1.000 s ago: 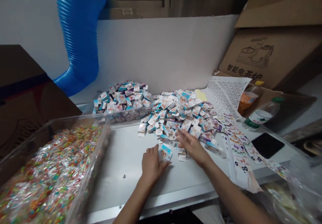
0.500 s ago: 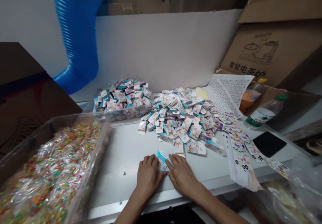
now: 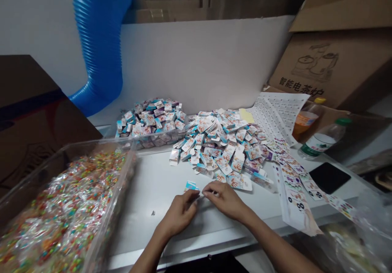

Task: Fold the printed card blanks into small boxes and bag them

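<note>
A small white-and-blue printed paper carton (image 3: 191, 186) stands between my hands above the steel table's front area. My left hand (image 3: 179, 212) grips its lower part. My right hand (image 3: 225, 199) pinches a thin white edge beside it, apparently part of the same carton, though the fingers partly hide it. A loose heap of flat printed cartons (image 3: 220, 142) lies just beyond my fingertips. Another heap of cartons (image 3: 150, 121) sits further back left in a clear tray (image 3: 159, 139).
A clear plastic bin (image 3: 128, 175) full of colourful wrapped sweets stands at the left. Sticker sheets (image 3: 294, 187) trail along the right, near a black pad (image 3: 329, 177) and several bottles. A blue corrugated hose (image 3: 99, 40) and cardboard box (image 3: 318, 72) rise behind.
My hands have lifted the small carton off the table and drawn closer together. The right hand now pinches its edge. The heap of flat cartons looks unchanged.
</note>
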Available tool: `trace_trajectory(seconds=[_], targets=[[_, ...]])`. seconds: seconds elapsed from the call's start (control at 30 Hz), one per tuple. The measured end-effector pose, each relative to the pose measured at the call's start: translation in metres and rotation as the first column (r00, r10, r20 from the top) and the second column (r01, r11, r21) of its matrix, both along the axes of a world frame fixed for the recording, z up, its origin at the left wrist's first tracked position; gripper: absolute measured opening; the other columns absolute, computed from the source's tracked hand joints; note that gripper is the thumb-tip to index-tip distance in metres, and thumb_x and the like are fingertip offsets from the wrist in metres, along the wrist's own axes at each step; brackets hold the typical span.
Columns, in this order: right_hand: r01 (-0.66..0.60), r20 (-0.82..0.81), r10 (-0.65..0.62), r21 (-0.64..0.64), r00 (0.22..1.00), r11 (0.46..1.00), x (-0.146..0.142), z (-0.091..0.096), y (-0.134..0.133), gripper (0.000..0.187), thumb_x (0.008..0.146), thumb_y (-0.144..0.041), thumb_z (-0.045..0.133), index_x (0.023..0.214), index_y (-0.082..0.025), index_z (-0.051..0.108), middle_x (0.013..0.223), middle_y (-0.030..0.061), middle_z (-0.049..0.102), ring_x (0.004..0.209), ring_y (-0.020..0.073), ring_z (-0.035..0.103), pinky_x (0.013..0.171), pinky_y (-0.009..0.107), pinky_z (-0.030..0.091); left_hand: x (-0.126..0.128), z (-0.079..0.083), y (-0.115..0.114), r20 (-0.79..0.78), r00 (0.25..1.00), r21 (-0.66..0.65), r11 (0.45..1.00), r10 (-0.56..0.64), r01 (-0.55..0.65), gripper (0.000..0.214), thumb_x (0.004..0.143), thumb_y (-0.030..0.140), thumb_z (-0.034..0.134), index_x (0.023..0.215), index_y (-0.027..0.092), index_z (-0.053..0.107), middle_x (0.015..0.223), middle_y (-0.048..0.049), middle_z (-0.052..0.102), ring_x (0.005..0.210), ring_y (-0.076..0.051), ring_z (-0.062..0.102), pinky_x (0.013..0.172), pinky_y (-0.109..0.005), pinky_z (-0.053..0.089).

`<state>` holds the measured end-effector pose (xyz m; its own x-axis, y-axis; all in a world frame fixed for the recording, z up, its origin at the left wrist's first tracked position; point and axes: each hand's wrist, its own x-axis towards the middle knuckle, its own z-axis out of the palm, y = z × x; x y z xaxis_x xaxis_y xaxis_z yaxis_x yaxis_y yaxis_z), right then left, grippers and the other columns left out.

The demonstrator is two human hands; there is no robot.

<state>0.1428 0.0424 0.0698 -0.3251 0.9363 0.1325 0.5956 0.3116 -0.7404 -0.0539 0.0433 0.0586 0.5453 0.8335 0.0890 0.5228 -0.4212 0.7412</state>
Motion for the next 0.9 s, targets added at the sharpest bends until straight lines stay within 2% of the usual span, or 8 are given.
trace_trajectory(seconds=[0.07, 0.17, 0.27, 0.4, 0.6, 0.7, 0.8, 0.9], targets=[[0.088, -0.066, -0.098, -0.143, 0.993, 0.986, -0.002, 0.003, 0.002, 0.019, 0.086, -0.027, 0.045, 0.078, -0.018, 0.061, 0.072, 0.0019, 0.066, 0.066, 0.0151, 0.06, 0.063, 0.026, 0.044, 0.004, -0.004, -0.002, -0.116, 0.99, 0.144, 0.987, 0.085, -0.068, 0.036, 0.084, 0.027, 0.043, 0.119, 0.019, 0.047, 0.101, -0.0076, 0.063, 0.09, -0.021, 0.058, 0.08, -0.036, 0.046], [0.101, -0.147, -0.14, -0.247, 0.979, 0.964, -0.004, 0.0, 0.003, 0.019, 0.086, -0.027, 0.041, 0.081, -0.018, 0.056, 0.073, 0.0014, 0.066, 0.062, 0.0133, 0.06, 0.059, 0.024, 0.043, 0.011, -0.019, -0.008, -0.274, 0.955, 0.267, 0.963, 0.113, -0.038, 0.04, 0.08, 0.027, 0.052, 0.119, 0.018, 0.047, 0.1, -0.0096, 0.062, 0.091, -0.025, 0.056, 0.079, -0.039, 0.045], [0.114, -0.051, -0.125, -0.172, 0.991, 0.978, -0.002, -0.005, 0.001, 0.016, 0.085, -0.025, 0.044, 0.08, -0.018, 0.058, 0.076, 0.0011, 0.066, 0.07, 0.0147, 0.06, 0.063, 0.024, 0.041, 0.011, -0.033, -0.015, -0.296, 0.944, 0.282, 0.958, 0.144, -0.057, 0.038, 0.08, 0.03, 0.053, 0.116, 0.018, 0.048, 0.107, -0.0105, 0.059, 0.097, -0.025, 0.053, 0.081, -0.038, 0.043], [0.107, 0.126, -0.094, -0.098, 0.988, 0.989, -0.001, -0.014, -0.005, 0.016, 0.084, -0.023, 0.045, 0.084, -0.019, 0.061, 0.08, 0.0026, 0.065, 0.076, 0.0165, 0.058, 0.066, 0.025, 0.039, 0.003, -0.033, -0.019, -0.344, 0.886, 0.276, 0.935, 0.313, -0.223, 0.054, 0.068, 0.047, 0.064, 0.11, 0.017, 0.051, 0.112, -0.0121, 0.054, 0.1, -0.029, 0.048, 0.08, -0.042, 0.04], [0.102, 0.229, -0.088, -0.053, 0.969, 0.993, -0.012, -0.029, -0.013, 0.022, 0.085, -0.026, 0.043, 0.096, -0.018, 0.061, 0.089, 0.0065, 0.064, 0.084, 0.0196, 0.057, 0.074, 0.029, 0.038, 0.005, -0.031, -0.022, -0.363, 0.879, 0.278, 0.936, 0.309, -0.214, 0.033, 0.066, 0.03, 0.062, 0.094, 0.016, 0.054, 0.1, -0.0091, 0.055, 0.093, -0.027, 0.048, 0.08, -0.041, 0.038], [0.16, 0.094, -0.147, -0.153, 0.985, 0.975, -0.015, -0.034, -0.011, 0.027, 0.082, -0.029, 0.049, 0.104, -0.017, 0.058, 0.086, 0.0061, 0.064, 0.078, 0.0186, 0.057, 0.07, 0.028, 0.04, 0.006, -0.036, -0.022, -0.248, 0.919, 0.339, 0.916, 0.306, -0.214, 0.041, 0.066, 0.026, 0.06, 0.104, 0.014, 0.048, 0.107, -0.0119, 0.052, 0.098, -0.027, 0.047, 0.083, -0.042, 0.038], [0.073, -0.18, -0.148, -0.366, 0.973, 0.928, -0.015, -0.036, -0.005, 0.021, 0.079, -0.03, 0.051, 0.09, -0.015, 0.059, 0.067, 0.0012, 0.061, 0.061, 0.0144, 0.055, 0.056, 0.023, 0.039, 0.003, -0.037, -0.018, -0.169, 0.96, 0.386, 0.911, 0.223, -0.143, 0.049, 0.071, 0.027, 0.057, 0.115, 0.013, 0.04, 0.114, -0.0143, 0.049, 0.103, -0.027, 0.046, 0.086, -0.042, 0.039], [0.013, -0.343, -0.175, -0.428, 0.923, 0.904, -0.012, -0.034, 0.001, 0.018, 0.076, -0.031, 0.053, 0.079, -0.014, 0.057, 0.06, -0.0014, 0.057, 0.055, 0.0117, 0.052, 0.051, 0.021, 0.037, 0.002, -0.031, -0.013, -0.221, 0.963, 0.361, 0.93, 0.151, -0.063, 0.056, 0.074, 0.023, 0.055, 0.124, 0.015, 0.032, 0.113, -0.0124, 0.053, 0.098, -0.025, 0.05, 0.084, -0.04, 0.042]])
